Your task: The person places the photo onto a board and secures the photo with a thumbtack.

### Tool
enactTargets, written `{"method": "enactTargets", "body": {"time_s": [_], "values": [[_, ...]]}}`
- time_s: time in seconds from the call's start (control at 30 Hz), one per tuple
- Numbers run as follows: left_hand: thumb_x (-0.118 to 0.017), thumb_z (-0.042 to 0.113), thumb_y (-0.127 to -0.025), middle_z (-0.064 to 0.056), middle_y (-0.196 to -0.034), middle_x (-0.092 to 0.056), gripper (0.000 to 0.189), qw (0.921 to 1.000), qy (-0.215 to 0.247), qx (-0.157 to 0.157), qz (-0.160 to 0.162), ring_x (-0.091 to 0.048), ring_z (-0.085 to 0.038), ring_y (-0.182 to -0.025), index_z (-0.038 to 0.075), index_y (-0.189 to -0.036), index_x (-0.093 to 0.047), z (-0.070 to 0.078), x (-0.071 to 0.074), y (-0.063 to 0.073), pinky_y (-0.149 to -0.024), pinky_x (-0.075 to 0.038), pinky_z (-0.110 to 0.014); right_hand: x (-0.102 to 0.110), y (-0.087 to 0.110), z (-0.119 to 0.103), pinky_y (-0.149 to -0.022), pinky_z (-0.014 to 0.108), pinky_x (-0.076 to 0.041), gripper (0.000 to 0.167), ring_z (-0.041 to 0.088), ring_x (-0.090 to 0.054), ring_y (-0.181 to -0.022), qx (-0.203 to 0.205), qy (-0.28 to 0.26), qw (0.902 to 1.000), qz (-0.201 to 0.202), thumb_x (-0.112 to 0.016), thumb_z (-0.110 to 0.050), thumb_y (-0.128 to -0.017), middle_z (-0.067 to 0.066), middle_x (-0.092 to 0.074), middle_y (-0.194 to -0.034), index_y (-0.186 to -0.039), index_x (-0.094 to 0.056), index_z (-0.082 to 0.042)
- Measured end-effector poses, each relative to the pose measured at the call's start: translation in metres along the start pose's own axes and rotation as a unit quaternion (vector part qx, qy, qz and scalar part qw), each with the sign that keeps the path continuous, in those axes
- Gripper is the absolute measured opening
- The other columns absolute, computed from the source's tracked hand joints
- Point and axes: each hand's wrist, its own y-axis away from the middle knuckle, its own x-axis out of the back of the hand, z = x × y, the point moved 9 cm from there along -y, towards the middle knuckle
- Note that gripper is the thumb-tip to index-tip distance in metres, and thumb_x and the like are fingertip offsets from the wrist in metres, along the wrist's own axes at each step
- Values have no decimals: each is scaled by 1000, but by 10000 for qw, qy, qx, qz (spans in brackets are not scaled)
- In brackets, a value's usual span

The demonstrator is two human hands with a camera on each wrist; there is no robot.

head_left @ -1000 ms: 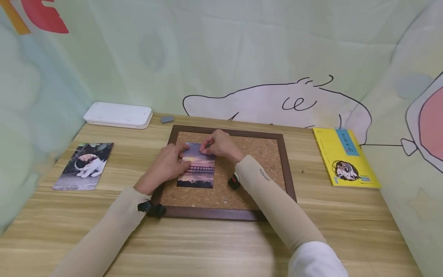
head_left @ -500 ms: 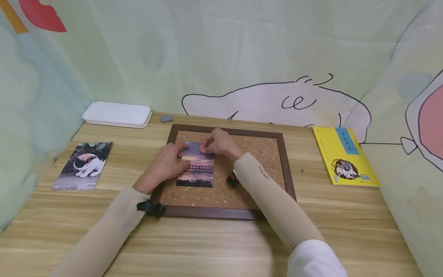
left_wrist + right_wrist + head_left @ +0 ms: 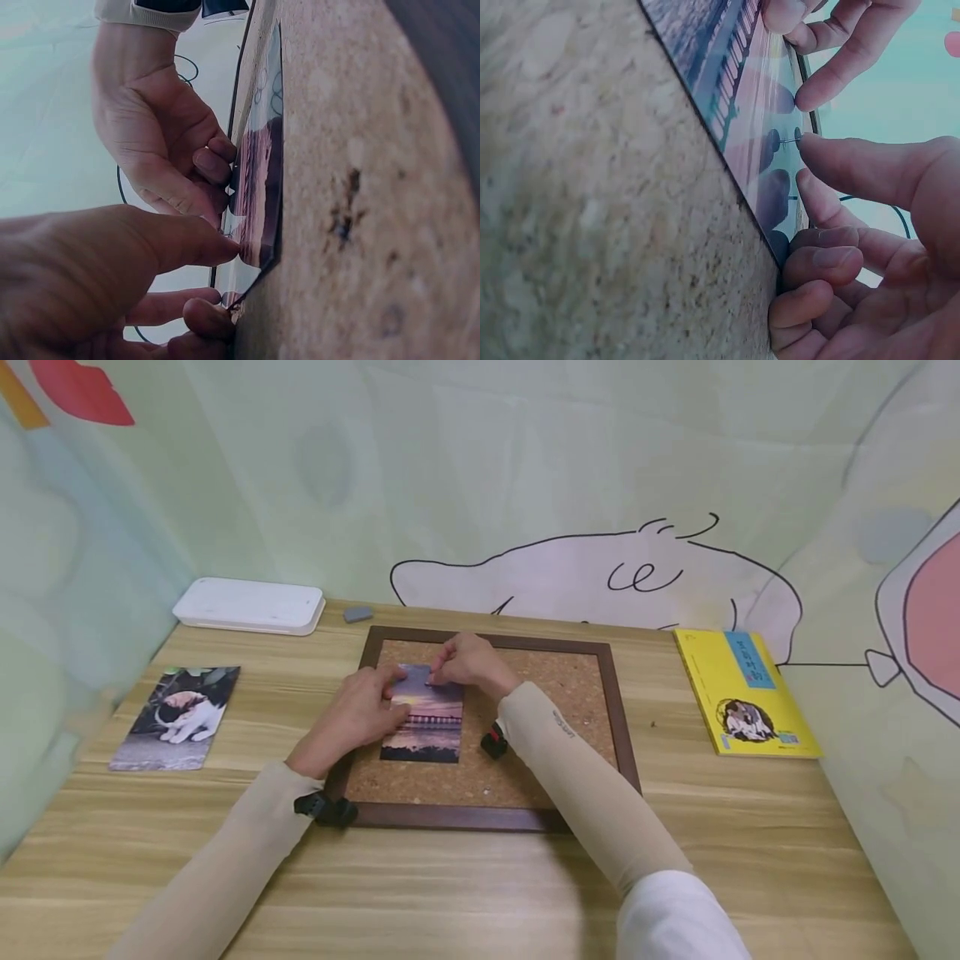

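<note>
A photo of a pier at sunset (image 3: 423, 727) lies on the left part of a brown-framed corkboard (image 3: 540, 760). My left hand (image 3: 360, 714) rests on its left edge, fingers and thumb spread over the print. At the photo's top, my right hand (image 3: 476, 664) has its thumb against a small metal thumbtack (image 3: 790, 139). In the right wrist view the tack's shaft shows between its head and the glossy print; the index finger is apart from it. Other fingers of this hand are bent beside the photo's edge. How deep the point sits is hard to see.
A cat photo (image 3: 180, 718) lies on the table to the left. Behind it are a white case (image 3: 247, 603) and a grey eraser-like block (image 3: 357, 613). On the right is a yellow book (image 3: 742, 693). A printed cloth (image 3: 525, 460) walls in the table.
The right hand's fingertips have shifted slightly, and the thumb and index finger look less closely pinched at the tack. My left hand keeps its place on the photo. The head view drifts a little.
</note>
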Motion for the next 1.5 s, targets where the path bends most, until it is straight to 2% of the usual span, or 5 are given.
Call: {"method": "enactTargets", "body": {"time_s": [0.57, 0.77, 0.97, 1.27, 1.5], "values": [[-74, 17, -95, -15, -98, -59, 53, 9998, -11, -187, 59, -52, -29, -92, -3, -143, -62, 1, 3, -1, -75, -38, -34, 2, 3, -3, -74, 27, -43, 17, 16, -55, -90, 153, 207, 9992, 312, -87, -15, -88, 0, -64, -100, -93, -71, -14], [-76, 18, -94, -19, -104, -66, 51, 9987, 222, -304, 356, -57, -31, -95, -2, -140, -64, 0, 14, 3, -78, -43, -37, 7, 8, 2, -79, 28, -46, 12, 17, -58, -96, 610, -63, 9981, 111, -78, -20, -96, 2, -69, -109, -105, -73, -14], [-73, 13, -96, -20, -107, -68, 44, 9925, 648, -669, 793, -64, -24, -81, -2, -137, -67, 0, 30, 12, -66, -48, -28, 27, 29, 21, -80, 34, -51, 14, 21, -63, -95, 774, -260, 9966, 128, -71, -23, -101, 7, -70, -108, -112, -72, -14], [-74, 15, -100, -27, -118, -69, 41, 9915, 537, -531, 1058, -76, -39, -94, 0, -137, -67, -22, 51, 21, -74, -61, -41, 54, 67, 54, -79, 31, -56, 25, 24, -68, -94, 721, -325, 9964, 299, -68, -19, -103, 11, -71, -113, -124, -71, -5], [-74, 18, -99, -32, -124, -68, 43, 9906, 329, -382, 1269, -76, -47, -99, -1, -137, -66, -49, 68, 36, -79, -59, -45, 78, 92, 81, -79, 29, -53, 28, 25, -70, -101, 520, -147, 9966, 629, -69, -22, -104, 13, -72, -120, -126, -73, -6]]}}
